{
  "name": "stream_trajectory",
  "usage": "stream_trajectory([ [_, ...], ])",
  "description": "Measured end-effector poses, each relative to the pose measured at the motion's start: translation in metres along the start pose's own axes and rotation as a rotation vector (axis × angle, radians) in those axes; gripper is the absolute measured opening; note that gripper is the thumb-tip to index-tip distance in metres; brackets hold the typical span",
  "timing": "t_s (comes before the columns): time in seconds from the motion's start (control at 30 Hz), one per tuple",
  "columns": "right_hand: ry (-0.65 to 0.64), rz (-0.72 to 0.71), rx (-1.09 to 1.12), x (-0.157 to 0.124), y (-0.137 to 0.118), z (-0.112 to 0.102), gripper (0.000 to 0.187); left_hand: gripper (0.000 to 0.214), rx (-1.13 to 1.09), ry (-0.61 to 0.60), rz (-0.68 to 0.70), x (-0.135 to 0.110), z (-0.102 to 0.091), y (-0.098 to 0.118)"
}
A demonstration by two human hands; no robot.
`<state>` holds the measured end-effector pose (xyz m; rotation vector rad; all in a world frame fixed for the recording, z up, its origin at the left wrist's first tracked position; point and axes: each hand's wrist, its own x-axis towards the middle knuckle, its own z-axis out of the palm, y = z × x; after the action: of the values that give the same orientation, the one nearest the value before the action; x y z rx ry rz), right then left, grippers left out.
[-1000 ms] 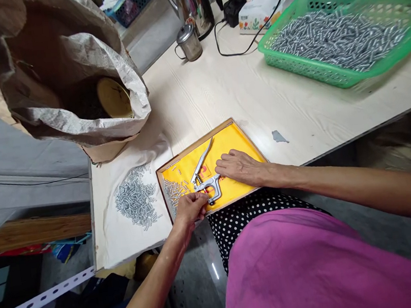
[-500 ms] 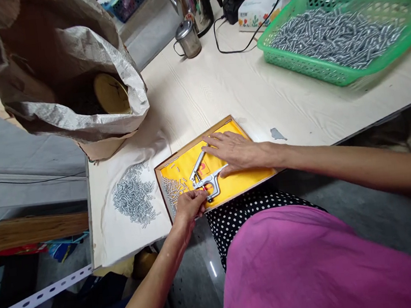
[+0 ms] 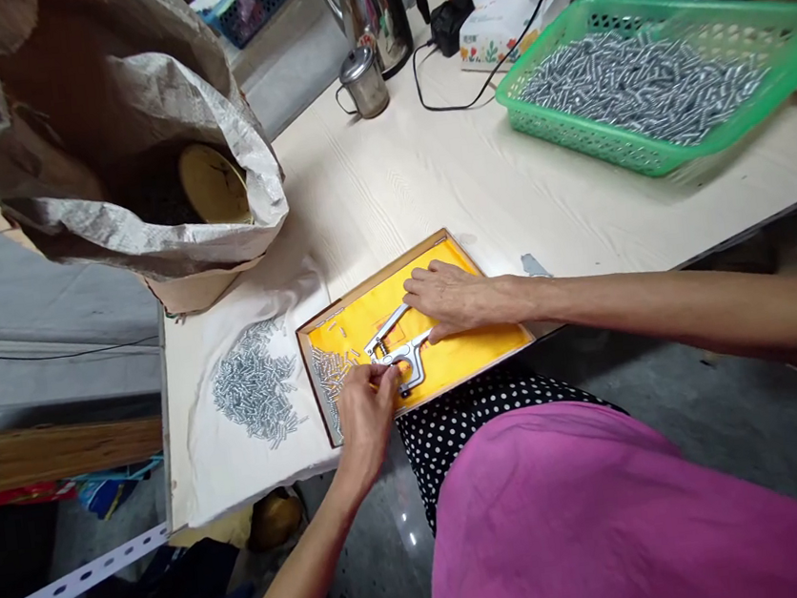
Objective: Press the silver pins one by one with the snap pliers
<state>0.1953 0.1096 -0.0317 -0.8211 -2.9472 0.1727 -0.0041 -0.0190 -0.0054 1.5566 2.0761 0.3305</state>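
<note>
Silver hand pliers (image 3: 412, 359) with a C-shaped jaw and two spread handles lie over a shallow cardboard tray (image 3: 376, 280) with a yellow lining. My right hand (image 3: 450, 295) is closed around the handles, its fingers curled over the upper one. At the jaw end, my left hand (image 3: 368, 406) pinches with thumb and forefinger; what sits between the fingertips is too small and hidden to make out. Small silver metal pins (image 3: 331, 372) are scattered in the tray's left end, partly behind my left hand.
A pile of similar pins (image 3: 254, 387) lies on white cloth to the left. Behind it stands a large open sack (image 3: 220, 247). A green basket (image 3: 572, 147) of metal pieces sits at back right. A metal cup (image 3: 366, 91) and kettle (image 3: 377, 13) are at the back.
My right hand's fingers have gone from stretched out to curled around the pliers' handles. The handles are slightly closer together. My left fingers have shifted slightly at the jaw.
</note>
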Motion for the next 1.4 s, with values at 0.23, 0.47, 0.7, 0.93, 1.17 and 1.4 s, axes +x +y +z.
stream_trajectory([
  [0.23, 0.002, 0.008, -0.018, -0.011, -0.007, 0.002, 0.052, 0.058, 0.444, 0.011, 0.520, 0.030, 0.017, 0.031],
  [0.47, -0.065, 0.064, 0.021, -0.015, -0.020, -0.008, 0.030, 0.045, 0.535, -0.058, 0.529, 0.035, 0.024, 0.039],
  [0.7, -0.077, 0.040, 0.117, -0.020, -0.021, 0.009, 0.017, 0.023, 0.514, -0.076, 0.481, 0.027, 0.025, 0.042],
  [0.93, -0.080, 0.045, 0.136, -0.019, -0.018, 0.012, 0.018, 0.024, 0.472, -0.067, 0.499, 0.033, 0.028, 0.037],
  [1.17, 0.221, 0.024, 0.165, -0.039, -0.016, 0.012, 0.052, 0.031, 0.313, 0.175, 0.393, 0.017, -0.002, 0.018],
  [1.4, 0.249, 0.144, 0.195, -0.059, -0.037, 0.035, 0.022, 0.040, 0.335, -0.162, -0.153, 0.005, -0.007, 0.010],
])
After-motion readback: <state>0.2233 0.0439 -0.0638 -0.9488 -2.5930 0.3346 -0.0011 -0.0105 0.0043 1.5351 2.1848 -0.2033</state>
